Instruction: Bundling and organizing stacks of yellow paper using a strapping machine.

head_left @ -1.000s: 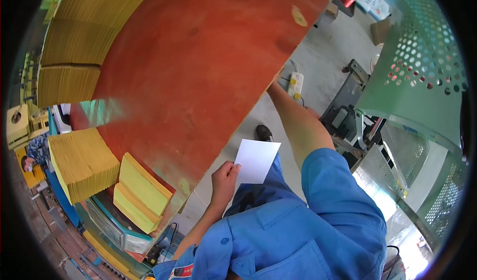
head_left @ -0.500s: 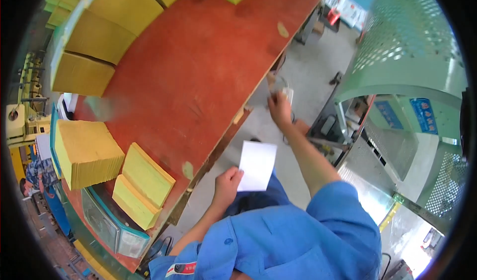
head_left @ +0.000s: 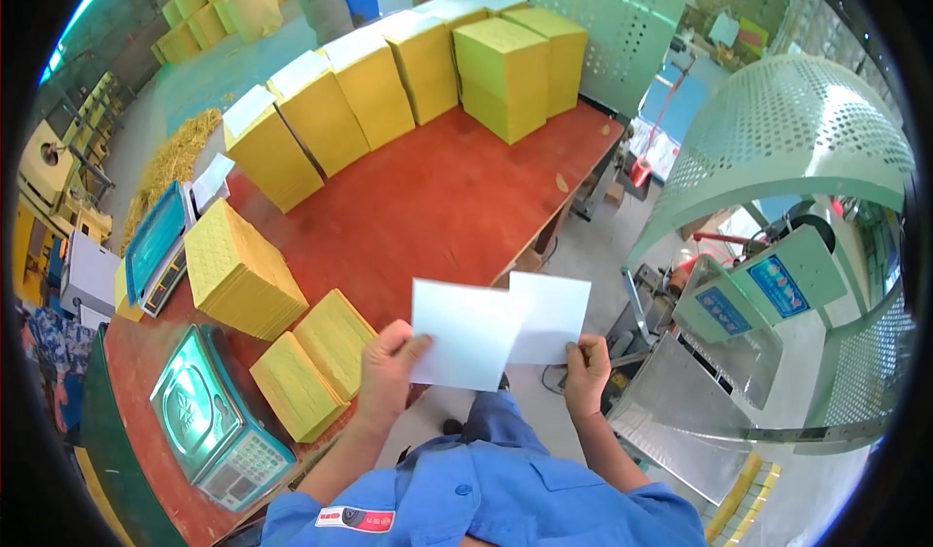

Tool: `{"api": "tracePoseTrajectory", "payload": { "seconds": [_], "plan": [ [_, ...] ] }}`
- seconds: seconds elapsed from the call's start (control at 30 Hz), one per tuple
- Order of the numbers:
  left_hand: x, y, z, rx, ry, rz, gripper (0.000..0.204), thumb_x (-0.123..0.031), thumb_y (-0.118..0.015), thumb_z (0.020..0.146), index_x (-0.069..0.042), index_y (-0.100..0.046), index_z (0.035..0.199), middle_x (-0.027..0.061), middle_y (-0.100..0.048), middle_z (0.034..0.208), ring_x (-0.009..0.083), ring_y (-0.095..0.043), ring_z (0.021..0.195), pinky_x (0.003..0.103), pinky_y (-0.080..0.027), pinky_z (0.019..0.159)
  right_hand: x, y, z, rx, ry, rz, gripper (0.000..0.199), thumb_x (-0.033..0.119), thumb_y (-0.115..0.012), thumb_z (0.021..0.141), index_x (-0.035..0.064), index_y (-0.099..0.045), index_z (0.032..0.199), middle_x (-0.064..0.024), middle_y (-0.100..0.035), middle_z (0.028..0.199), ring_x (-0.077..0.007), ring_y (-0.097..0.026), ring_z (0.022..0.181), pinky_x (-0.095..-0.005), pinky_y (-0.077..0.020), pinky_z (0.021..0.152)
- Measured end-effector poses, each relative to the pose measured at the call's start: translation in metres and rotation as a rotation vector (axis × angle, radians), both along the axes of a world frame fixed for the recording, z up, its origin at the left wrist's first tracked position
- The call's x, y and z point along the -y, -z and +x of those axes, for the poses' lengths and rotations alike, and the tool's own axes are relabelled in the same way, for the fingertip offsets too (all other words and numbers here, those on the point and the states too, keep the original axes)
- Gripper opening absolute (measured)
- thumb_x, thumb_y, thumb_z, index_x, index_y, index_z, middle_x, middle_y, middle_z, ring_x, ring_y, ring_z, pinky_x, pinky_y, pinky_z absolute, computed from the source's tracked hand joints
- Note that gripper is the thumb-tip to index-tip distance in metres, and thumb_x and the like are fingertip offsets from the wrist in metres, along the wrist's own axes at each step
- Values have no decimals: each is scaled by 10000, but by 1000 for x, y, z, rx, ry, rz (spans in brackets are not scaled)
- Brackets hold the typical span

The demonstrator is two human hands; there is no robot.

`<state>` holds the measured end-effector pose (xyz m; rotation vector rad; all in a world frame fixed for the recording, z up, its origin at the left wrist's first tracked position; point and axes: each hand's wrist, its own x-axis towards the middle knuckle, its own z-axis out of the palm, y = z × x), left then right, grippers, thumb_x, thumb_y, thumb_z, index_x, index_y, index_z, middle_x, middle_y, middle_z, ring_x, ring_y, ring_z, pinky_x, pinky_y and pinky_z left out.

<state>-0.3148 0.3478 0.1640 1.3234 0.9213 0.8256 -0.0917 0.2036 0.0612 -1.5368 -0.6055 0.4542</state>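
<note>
My left hand grips a white paper sheet by its lower left corner. My right hand pinches a second white sheet at its lower right corner. The two sheets overlap in the middle, with the left one in front. Both are held up in front of my chest, over the near edge of a red table.
Tall yellow paper stacks line the table's far side. Lower yellow stacks and smaller ones lie at my left, beside a green weighing scale. A green perforated machine housing stands at the right.
The view has swung round to the whole table. My right hand, stretched out to the table edge before, has come back holding a second white sheet beside the one in my left hand.
</note>
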Motion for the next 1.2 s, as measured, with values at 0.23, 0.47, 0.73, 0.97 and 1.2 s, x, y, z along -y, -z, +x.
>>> {"api": "tracePoseTrajectory", "payload": {
  "seconds": [0.23, 0.47, 0.73, 0.97, 1.2],
  "plan": [
    [-112, -83, 69, 312, -64, -173, 95, -78, -565, 911, 5, -603, 937, 23, -627, 829, 101, -604, 734, 258, -505, 648, -124, -47, 56, -47, -97, 210, 206, -6, -520, 926, 7, -566, 1126, -20, -588, 897, -74, -531, 815, -232, -428, 726],
    [-314, -128, 217, 210, 61, 52, 344, -71, -580, 893, -49, -469, 1219, 63, -609, 886, 167, -593, 705, 302, -447, 562, -265, -11, 135, 349, -184, 160, 182, 2, -577, 896, 20, -602, 1075, 10, -571, 757, -78, -525, 674, -245, -453, 703],
    [-396, -105, 318, 22, -97, -37, 776, 12, -561, 868, -52, -133, 1512, 140, -626, 864, 190, -611, 589, 293, -483, 477, -292, -1, 141, 250, -350, 100, 140, -1, -586, 888, 5, -607, 1026, -96, -645, 790, -140, -620, 715, -273, -486, 649],
    [-391, -108, 326, -95, -97, 90, 746, 23, -529, 846, -36, -179, 1502, 155, -624, 800, 185, -599, 533, 291, -450, 416, -297, -6, 146, 277, -378, 57, 159, 13, -603, 867, 23, -606, 1026, -161, -661, 866, -292, -671, 764, -340, -517, 664],
    [-387, -109, 322, -254, -109, 117, 680, -46, -572, 833, 16, -299, 1454, 82, -573, 710, 134, -514, 496, 255, -357, 400, -296, -4, 146, 286, -396, 43, 157, 20, -606, 860, 33, -612, 1016, -155, -665, 864, -303, -667, 758, -356, -518, 657]
  ]
}}
